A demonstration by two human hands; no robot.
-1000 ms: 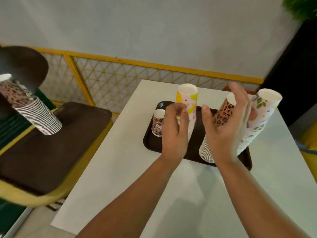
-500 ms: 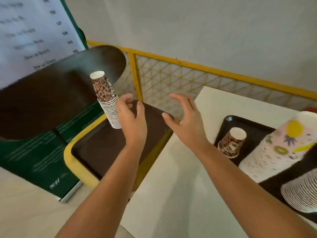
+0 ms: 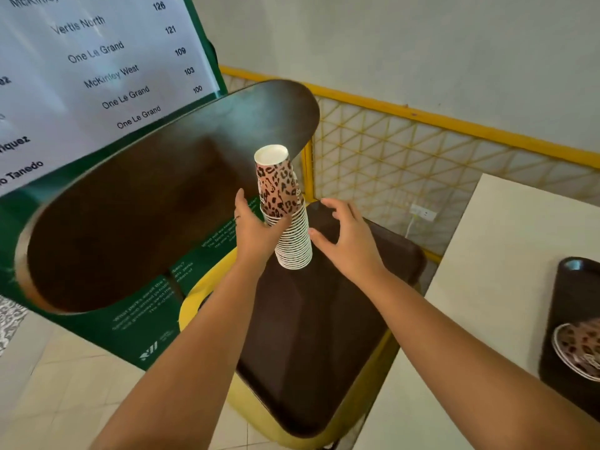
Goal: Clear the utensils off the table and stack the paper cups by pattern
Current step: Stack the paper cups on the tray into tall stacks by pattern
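A tall stack of leopard-print paper cups (image 3: 292,235) stands upside down, leaning a little, on the dark brown seat (image 3: 324,336) of a yellow-framed chair. My left hand (image 3: 256,232) grips the stack's left side at mid height, fingers curled across its front. My right hand (image 3: 347,238) hovers just right of the stack with spread fingers, its thumb nearly touching the cup rims. At the right edge, a dark tray (image 3: 558,319) on the white table (image 3: 487,254) holds another leopard-print cup (image 3: 581,349), only partly in view.
The chair's dark oval backrest (image 3: 156,196) rises left of the stack. Behind it stands a green board with a white printed list (image 3: 97,60). A yellow lattice fence (image 3: 422,151) runs along the wall. Pale floor tiles lie at lower left.
The view has swung left from the table's tray to the chair. Both hands travelled to the leopard stack on the seat; my left hand has closed round it, my right has come close.
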